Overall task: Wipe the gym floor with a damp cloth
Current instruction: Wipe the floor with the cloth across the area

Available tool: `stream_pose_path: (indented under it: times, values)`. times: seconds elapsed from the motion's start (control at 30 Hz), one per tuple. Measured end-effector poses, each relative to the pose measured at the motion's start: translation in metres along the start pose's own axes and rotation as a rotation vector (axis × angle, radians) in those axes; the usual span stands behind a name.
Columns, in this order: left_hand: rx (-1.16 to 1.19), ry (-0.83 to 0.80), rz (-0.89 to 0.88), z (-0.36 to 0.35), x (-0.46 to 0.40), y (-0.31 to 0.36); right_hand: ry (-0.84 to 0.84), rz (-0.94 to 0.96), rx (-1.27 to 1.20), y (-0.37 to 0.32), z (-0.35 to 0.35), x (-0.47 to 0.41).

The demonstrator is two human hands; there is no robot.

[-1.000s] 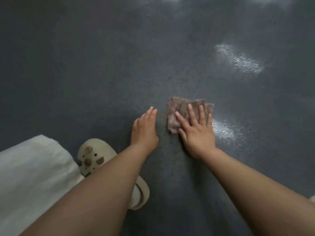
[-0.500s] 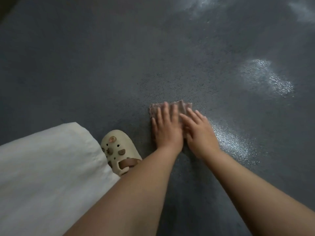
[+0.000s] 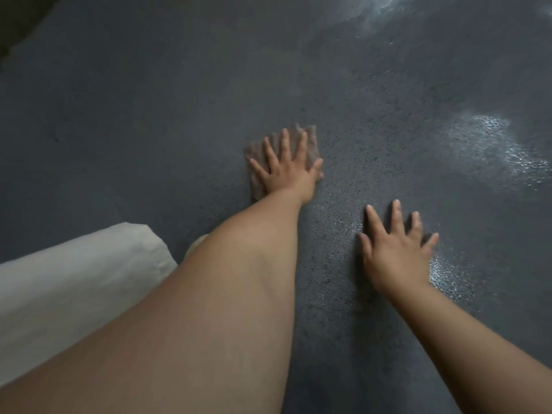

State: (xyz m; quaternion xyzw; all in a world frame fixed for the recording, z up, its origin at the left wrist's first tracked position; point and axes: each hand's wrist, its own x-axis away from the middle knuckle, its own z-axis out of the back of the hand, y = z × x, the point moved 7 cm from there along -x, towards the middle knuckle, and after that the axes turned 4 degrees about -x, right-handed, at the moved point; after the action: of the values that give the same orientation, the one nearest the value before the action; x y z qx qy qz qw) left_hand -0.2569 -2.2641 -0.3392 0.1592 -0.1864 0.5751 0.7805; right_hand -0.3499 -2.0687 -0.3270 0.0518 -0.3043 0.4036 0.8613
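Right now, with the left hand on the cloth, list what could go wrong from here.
1. The right hand is braced flat on the floor beside a glistening, apparently wet patch; under body weight it could slide.
2. The left hand presses spread fingers on the pinkish cloth, whose edges look rumpled; it may bunch up and skip spots.
3. The white trouser leg lies close to the wiped area and might pick up moisture.

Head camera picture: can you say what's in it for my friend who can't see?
The left hand presses a cloth flat on the dark floor. The right hand rests flat on the floor nearby, beside shiny wet patches.
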Motion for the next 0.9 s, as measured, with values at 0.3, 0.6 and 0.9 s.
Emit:
stream_pose_path:
  times: [0.3, 0.6, 0.9]
  values:
    - [0.203, 0.071, 0.432, -0.055, 0.091, -0.019, 0.011, 0.059, 0.031, 0.008, 0.004, 0.005]
    - [-0.178, 0.015, -0.274, -0.034, 0.046, 0.047, 0.076, 0.091, 0.059, 0.012, 0.002, 0.004]
    - [0.063, 0.035, 0.029, 0.017, -0.037, 0.008, 0.044, 0.071, 0.088, 0.009, 0.007, 0.003]
